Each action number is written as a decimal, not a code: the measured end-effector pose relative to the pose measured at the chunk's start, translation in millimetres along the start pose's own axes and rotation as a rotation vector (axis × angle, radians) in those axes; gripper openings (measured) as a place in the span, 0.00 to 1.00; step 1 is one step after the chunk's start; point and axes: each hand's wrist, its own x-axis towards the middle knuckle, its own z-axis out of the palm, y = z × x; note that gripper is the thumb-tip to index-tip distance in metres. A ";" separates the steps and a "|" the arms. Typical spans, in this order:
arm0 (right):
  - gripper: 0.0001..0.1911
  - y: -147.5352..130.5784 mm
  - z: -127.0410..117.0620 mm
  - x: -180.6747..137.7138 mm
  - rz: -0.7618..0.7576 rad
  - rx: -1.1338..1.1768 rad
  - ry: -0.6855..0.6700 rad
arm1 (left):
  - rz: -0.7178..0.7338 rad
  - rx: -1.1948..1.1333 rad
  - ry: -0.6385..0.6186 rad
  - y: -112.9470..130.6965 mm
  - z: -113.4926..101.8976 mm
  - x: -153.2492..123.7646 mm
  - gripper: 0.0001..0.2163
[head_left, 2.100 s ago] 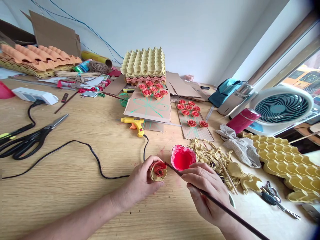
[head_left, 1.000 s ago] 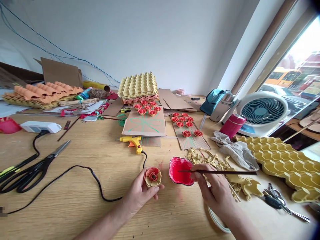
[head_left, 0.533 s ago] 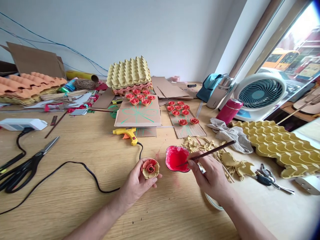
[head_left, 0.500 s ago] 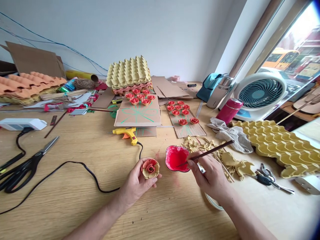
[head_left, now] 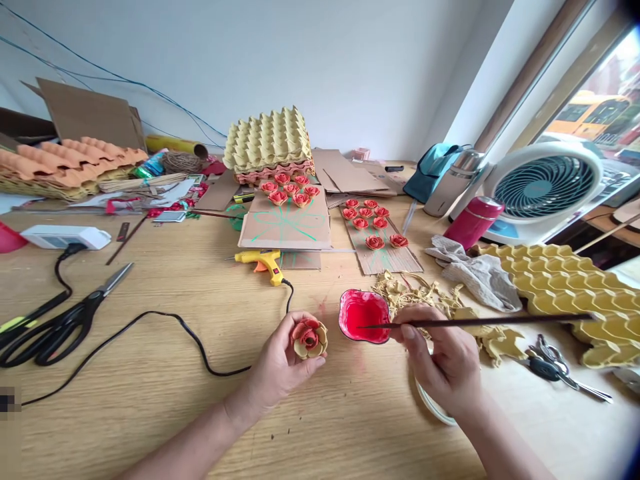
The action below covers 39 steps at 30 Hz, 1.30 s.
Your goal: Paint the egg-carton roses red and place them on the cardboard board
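My left hand (head_left: 280,357) is closed around a paper flower (head_left: 309,338), its inner petals red and some outer ones still bare tan. In my right hand (head_left: 440,353) a thin dark paintbrush (head_left: 480,321) is pinched, lying nearly level. The brush's tip dips into red paint inside a small scalloped bowl (head_left: 343,313), just left of my right fingers. Beyond the bowl, several red paper roses (head_left: 375,242) sit on a strip of cardboard (head_left: 377,261). More red roses (head_left: 277,198) top a cardboard piece with green drawn stems (head_left: 285,227).
A yellow glue gun (head_left: 267,263) lies behind my left hand, its black cord (head_left: 190,333) crossing the table. Black scissors (head_left: 75,320) lie left. Tan scraps (head_left: 425,290), keys (head_left: 550,367), a yellow egg tray (head_left: 565,277), a cloth (head_left: 475,270) and a pink flask (head_left: 475,222) are on the right.
The brush has swung from a raised slant to nearly level, its tip still in the paint. The view has shifted slightly, and the flower has turned a little in my left hand.
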 end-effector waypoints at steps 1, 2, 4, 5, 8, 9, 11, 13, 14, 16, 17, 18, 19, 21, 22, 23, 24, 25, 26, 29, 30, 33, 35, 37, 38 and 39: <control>0.08 -1.8 0.4 -1.5 -0.006 0.057 -0.011 | 0.010 0.025 0.009 1.9 1.4 -0.4 0.24; 0.09 -3.7 1.2 -2.5 -0.022 0.114 -0.034 | 0.022 0.050 0.021 3.3 2.9 -0.7 0.23; 0.10 -7.6 3.1 -2.5 -0.066 0.202 -0.098 | 0.030 0.097 0.028 4.5 5.0 -1.1 0.22; 0.10 -9.5 4.0 -1.5 -0.087 0.225 -0.133 | 0.032 0.117 0.029 4.4 5.6 -1.1 0.21; 0.11 -13.6 6.0 2.9 -0.138 0.245 -0.194 | 0.029 0.156 0.017 2.6 5.1 -1.0 0.21; 0.12 -14.2 6.5 4.1 -0.147 0.246 -0.198 | 0.026 0.160 0.006 1.5 4.4 -0.9 0.21; 0.12 -14.4 7.4 5.0 -0.163 0.251 -0.200 | 0.012 0.152 -0.018 -0.8 2.8 -0.8 0.22; 0.12 -13.7 8.4 4.5 -0.177 0.249 -0.204 | -0.002 0.133 -0.035 -3.0 1.6 -0.8 0.22; 0.12 -13.4 8.9 4.0 -0.185 0.245 -0.206 | -0.004 0.122 -0.042 -3.7 1.3 -0.8 0.22; 0.11 -12.9 9.7 3.2 -0.201 0.230 -0.206 | -0.002 0.099 -0.050 -3.9 1.6 -0.8 0.22; 0.11 -12.8 9.9 3.2 -0.209 0.223 -0.207 | -0.004 0.086 -0.050 -3.5 1.9 -0.7 0.22; 0.11 -12.7 10.0 3.4 -0.216 0.216 -0.210 | -0.008 0.072 -0.047 -2.6 2.3 -0.6 0.23; 0.11 -12.6 9.8 3.9 -0.223 0.210 -0.216 | -0.016 0.058 -0.042 -1.5 2.7 -0.5 0.23; 0.11 -12.1 9.0 5.3 -0.241 0.202 -0.238 | -0.034 0.032 -0.033 1.2 3.1 -0.2 0.23; 0.11 -11.8 8.4 6.2 -0.249 0.200 -0.253 | -0.041 0.023 -0.030 2.6 3.1 -0.1 0.24; 0.11 -11.3 7.6 7.1 -0.258 0.198 -0.270 | -0.046 0.017 -0.028 3.8 3.2 0.0 0.24; 0.12 -10.9 6.9 7.8 -0.266 0.198 -0.283 | -0.048 0.013 -0.025 4.9 3.2 0.0 0.24; 0.12 -10.4 6.2 8.4 -0.272 0.198 -0.296 | -0.050 0.010 -0.023 5.7 3.3 0.1 0.25; 0.12 -10.0 5.6 8.9 -0.274 0.197 -0.304 | -0.052 0.010 -0.022 6.1 3.4 0.2 0.25; 0.13 -9.3 5.0 9.0 -0.273 0.185 -0.318 | -0.046 0.028 -0.030 4.8 4.1 0.8 0.24; 0.14 -9.3 5.1 8.8 -0.275 0.176 -0.317 | -0.038 0.041 -0.038 3.7 4.3 1.0 0.24; 0.15 -9.8 6.1 8.1 -0.289 0.150 -0.305 | -0.018 0.077 -0.065 0.4 4.5 1.3 0.23; 0.15 -10.1 6.6 7.9 -0.293 0.143 -0.300 | -0.018 0.084 -0.064 -0.5 4.5 1.0 0.23; 0.15 -9.9 6.7 7.7 -0.287 0.147 -0.309 | -0.019 0.088 -0.046 -0.1 4.4 0.7 0.23; 0.15 -9.8 6.5 7.5 -0.282 0.152 -0.316 | -0.017 0.092 -0.031 0.3 4.4 0.7 0.23; 0.14 -9.6 6.3 7.4 -0.276 0.159 -0.321 | -0.013 0.098 -0.017 0.8 4.4 0.8 0.23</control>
